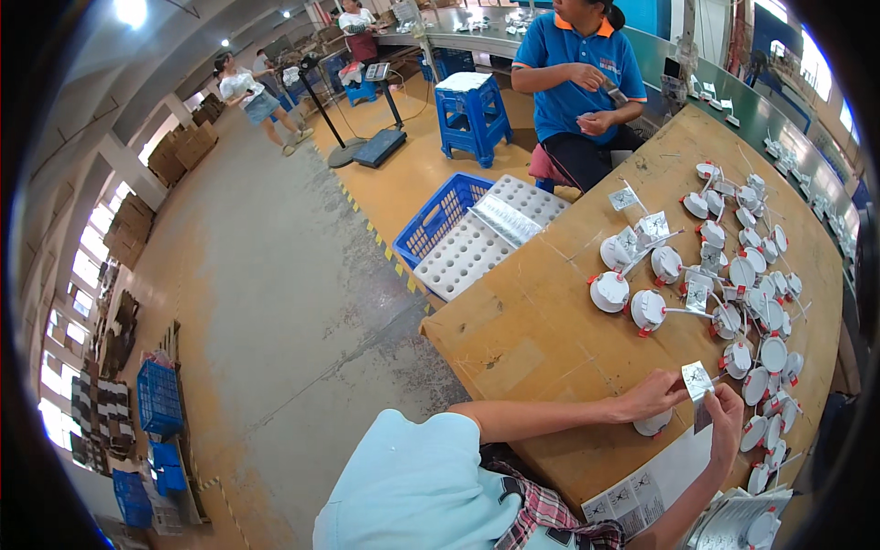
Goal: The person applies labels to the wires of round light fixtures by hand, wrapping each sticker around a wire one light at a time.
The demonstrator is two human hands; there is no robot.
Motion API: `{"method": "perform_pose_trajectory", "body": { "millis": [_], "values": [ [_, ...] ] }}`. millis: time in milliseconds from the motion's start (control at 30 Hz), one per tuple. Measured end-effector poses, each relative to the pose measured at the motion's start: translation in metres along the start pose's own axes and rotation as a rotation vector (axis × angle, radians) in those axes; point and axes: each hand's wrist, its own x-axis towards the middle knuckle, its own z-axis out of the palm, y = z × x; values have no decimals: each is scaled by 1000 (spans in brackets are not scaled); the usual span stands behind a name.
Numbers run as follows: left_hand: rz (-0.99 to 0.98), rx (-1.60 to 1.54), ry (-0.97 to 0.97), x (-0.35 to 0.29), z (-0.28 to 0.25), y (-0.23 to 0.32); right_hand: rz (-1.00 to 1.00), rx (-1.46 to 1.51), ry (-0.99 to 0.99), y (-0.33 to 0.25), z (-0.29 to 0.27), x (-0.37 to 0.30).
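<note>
Both of my hands meet over the near right part of the wooden table. A small silver label (698,378) with dark printing stands up between them. My left hand (653,396) is closed, its fingertips pinching at the label's left edge. The fingers of my right hand (724,420) are closed on the label's lower part. Just below my left hand lies a round white downlight (654,423), partly hidden by it. A white sheet with printed labels (632,500) lies under my right forearm. Many more white downlights (647,310) with red clips and white cables spread beyond my hands, some with silver labels.
A co-worker in a blue shirt (577,69) sits across the table (522,339). A blue crate (449,215) with a white foam tray (522,197) stands beside the table. A blue stool (472,115) is farther back. A conveyor (779,137) runs along the right.
</note>
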Motion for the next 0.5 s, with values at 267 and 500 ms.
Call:
{"method": "perform_pose_trajectory", "body": {
  "millis": [267,500],
  "values": [
    [-134,-457,108,0,-10,3,21,-70,-7,2,0,-10],
    [-262,-409,-21,7,-6,-5,-8,-489,4,-6,10,-10]
  ]
}}
